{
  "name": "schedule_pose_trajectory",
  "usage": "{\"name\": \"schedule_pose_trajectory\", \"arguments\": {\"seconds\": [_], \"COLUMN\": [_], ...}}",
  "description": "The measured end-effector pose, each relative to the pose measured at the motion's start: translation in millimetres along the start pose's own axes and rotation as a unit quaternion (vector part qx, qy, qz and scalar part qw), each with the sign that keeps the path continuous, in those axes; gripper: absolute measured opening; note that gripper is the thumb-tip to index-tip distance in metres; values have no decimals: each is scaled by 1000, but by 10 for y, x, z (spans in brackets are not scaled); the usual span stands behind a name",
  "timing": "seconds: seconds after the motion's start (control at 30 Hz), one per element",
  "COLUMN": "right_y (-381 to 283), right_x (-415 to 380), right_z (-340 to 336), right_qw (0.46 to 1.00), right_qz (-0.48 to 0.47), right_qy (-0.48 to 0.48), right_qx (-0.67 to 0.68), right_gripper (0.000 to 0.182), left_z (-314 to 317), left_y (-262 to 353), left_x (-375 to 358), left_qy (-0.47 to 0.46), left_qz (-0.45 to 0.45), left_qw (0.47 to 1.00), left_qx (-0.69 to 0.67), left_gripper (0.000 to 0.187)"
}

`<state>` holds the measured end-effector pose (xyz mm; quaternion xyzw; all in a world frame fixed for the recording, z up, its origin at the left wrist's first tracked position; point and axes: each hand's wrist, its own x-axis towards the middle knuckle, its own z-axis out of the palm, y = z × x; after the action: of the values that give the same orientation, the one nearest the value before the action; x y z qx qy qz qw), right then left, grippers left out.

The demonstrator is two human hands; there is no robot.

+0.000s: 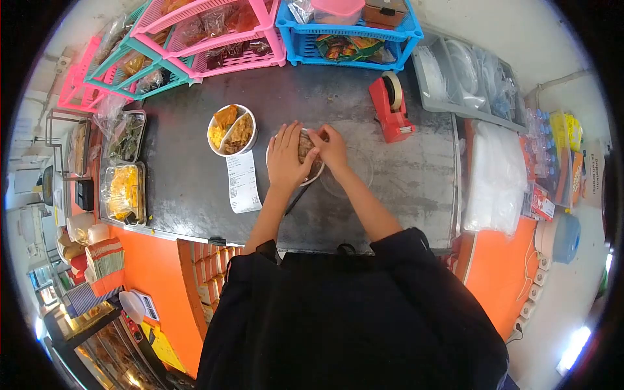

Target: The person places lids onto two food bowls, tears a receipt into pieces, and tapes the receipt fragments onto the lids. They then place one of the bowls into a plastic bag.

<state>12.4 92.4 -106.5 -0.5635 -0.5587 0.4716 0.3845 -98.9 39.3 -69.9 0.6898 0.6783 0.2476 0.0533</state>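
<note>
We find a white bowl [311,174] of brownish food directly beneath both hands, on the dark counter [188,175] straight ahead of the body. The left hand [286,159] lies flat over the bowl's left half, fingers spread and pressing down; it grips nothing we can make out. The right hand [331,146] sits at the far right rim with fingertips pinched; whether they hold a thin film or the food itself we cannot tell. The bowl is round, so no long axis applies; both hands meet over it, the left covering more of it.

Just right of the right hand lies a clear lid [351,172], partly under the forearm. Left of the left hand stand a second bowl [232,130] of yellow and brown food and a paper receipt [244,182], well clear of the fingers. Beyond the right hand stands a red tape dispenser [392,107]. Farther off are coloured baskets [214,39] and plastic bags [497,179].
</note>
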Motion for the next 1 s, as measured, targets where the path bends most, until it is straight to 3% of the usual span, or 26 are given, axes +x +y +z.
{"name": "schedule_pose_trajectory", "arguments": {"seconds": [0.03, 0.1, 0.13, 0.2, 0.23, 0.3, 0.33, 0.37, 0.4, 0.43, 0.47, 0.53, 0.57, 0.63, 0.73, 0.87, 0.97, 1.0], "right_y": [-22, -79, -58, 61, 58, 41, 54, 94, 142, 111, 84, 142, 110, 19, 177, 85, 28, 119], "right_x": [74, 233, 321, 357, 332, 304, 298, 246, 186, 98, -40, -335, -505, -771, -814, -824, -776, -668], "right_z": [-16, -35, -7, 72, 89, 111, 96, 51, -11, -130, -275, -552, -654, -810, -980, -1054, -896, -785], "right_qw": [1000, 986, 985, 978, 978, 986, 987, 998, 996, 994, 979, 955, 955, 888, 911, 888, 869, 942], "right_qz": [0, 36, 34, 123, 122, -1, -5, -17, -30, -109, -185, -184, -184, -151, -95, -75, -112, -139], "right_qy": [0, -113, -117, -165, -168, -90, -88, -55, -22, 9, 41, 30, 29, -37, -116, -109, -50, -66], "right_qx": [0, -119, -120, -20, -20, -138, -137, -28, 81, 1, -80, -229, -231, -432, -384, -441, -479, -298], "right_gripper": [40, 42, 42, 46, 46, 45, 45, 42, 39, 32, 27, 35, 35, 59, 73, 71, 60, 51], "left_z": [5, 29, 52, 45, 37, 21, 37, 58, 75, 64, 59, -8, -26, -5, 64, 122, 137, 137], "left_y": [-34, -93, -114, -131, -133, -118, -121, -122, -126, -117, -108, -19, 17, 24, 35, 125, 146, 154], "left_x": [17, 72, 96, 73, 80, 94, 115, 120, 104, 93, 74, 69, 72, 81, 138, 181, 233, 230], "left_qy": [0, 3, 4, 1, 9, 21, 41, 57, 57, 29, -2, -11, -22, -17, 3, 34, 39, 39], "left_qz": [7, 12, 7, -3, -23, -40, -85, -128, -126, -62, 5, 0, -9, -17, -48, -124, -166, -168], "left_qw": [999, 998, 997, 997, 988, 975, 930, 860, 860, 961, 1000, 1000, 999, 998, 996, 988, 984, 984], "left_qx": [-32, -61, -73, -82, -150, -215, -356, -490, -491, -267, -25, 10, 46, 56, 70, 81, 50, 51], "left_gripper": [57, 57, 57, 57, 58, 60, 59, 58, 58, 60, 63, 64, 65, 68, 68, 61, 55, 55]}}
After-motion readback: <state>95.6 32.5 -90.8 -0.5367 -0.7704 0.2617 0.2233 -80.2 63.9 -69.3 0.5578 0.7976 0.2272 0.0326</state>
